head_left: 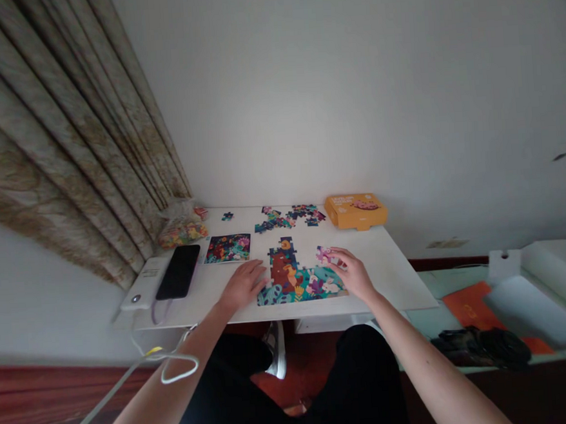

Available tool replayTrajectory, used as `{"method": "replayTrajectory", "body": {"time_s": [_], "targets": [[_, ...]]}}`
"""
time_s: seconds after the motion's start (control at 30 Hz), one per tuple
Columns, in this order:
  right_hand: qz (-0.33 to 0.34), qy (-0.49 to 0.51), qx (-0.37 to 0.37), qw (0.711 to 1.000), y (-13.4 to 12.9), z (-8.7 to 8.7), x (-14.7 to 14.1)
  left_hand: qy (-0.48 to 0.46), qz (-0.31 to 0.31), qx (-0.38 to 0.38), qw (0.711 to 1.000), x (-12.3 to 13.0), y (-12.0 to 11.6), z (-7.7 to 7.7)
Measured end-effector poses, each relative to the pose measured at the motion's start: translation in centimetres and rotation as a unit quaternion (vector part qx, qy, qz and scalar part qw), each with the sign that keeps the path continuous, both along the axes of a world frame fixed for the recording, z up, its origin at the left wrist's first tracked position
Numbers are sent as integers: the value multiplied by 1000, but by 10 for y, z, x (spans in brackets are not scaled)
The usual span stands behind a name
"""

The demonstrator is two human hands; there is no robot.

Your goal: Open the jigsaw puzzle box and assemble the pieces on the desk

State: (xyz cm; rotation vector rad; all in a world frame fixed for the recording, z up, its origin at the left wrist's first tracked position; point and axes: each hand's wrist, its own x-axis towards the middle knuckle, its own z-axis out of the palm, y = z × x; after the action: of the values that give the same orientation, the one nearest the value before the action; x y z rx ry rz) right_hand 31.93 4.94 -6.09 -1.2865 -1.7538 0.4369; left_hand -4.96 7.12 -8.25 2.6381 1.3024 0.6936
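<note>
Well, from the head camera, the left hand (243, 286) lies spread on the white tabletop (384, 269), just beside the jigsaw puzzle (292, 279); the right hand (352, 273) pinches a pink puzzle piece (325, 255) at the puzzle's top edge; loose pieces (288, 217) lie farther off, near an orange box (355, 211).

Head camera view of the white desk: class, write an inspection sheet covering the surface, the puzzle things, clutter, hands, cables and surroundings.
Surface: white desk, things lying on it.
Job's things: part-built jigsaw puzzle; loose pieces near the back edge; picture card; orange box.
Clutter: black phone; white device; clear bag of colourful bits.
Hands: left hand at the puzzle's edge; right hand, fingers on a pink piece.
Cables: pale cable looped beside the left arm.
Surroundings: patterned curtain; white wall.
</note>
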Motion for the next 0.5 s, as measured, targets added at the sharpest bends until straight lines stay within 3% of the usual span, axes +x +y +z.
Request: {"method": "replayTrajectory", "body": {"time_s": [0.2, 0.37, 0.5], "targets": [[24, -21, -39, 999, 61, -7, -2, -13, 38, 4, 999, 2, -3, -6], [0, -37, -59, 998, 120, -16, -26, -16, 43, -5, 999, 4, -2, -2], [11, -108, -75, 991, 152, -15, -39, -15, 38, -15, 999, 4, -3, 1]]}}
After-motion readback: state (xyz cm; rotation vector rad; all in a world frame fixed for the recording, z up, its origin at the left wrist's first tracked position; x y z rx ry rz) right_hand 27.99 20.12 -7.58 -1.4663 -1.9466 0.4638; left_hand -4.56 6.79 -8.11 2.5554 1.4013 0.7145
